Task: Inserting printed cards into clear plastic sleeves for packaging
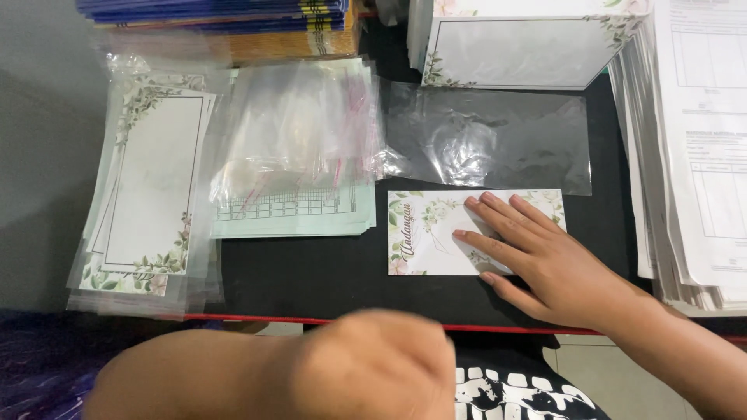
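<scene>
On the floral card [436,233], which lies flat on the black table [311,272] near its red front edge, the right hand [537,260] rests palm down with fingers spread, covering the card's right half. Left of the card and nearer the camera, the left hand [381,365] is a blurred fist off the table, holding nothing visible. Bare black surface opens left of the card; an empty clear sleeve [490,144] lies just behind it, loose sleeves [296,140] and bagged cards [152,187] sit farther left, and a paper stack [700,155] crowds its right.

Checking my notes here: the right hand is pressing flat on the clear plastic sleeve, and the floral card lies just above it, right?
Not quite. In the head view the right hand presses flat on the floral card; the clear sleeve lies just above it, untouched.
</scene>
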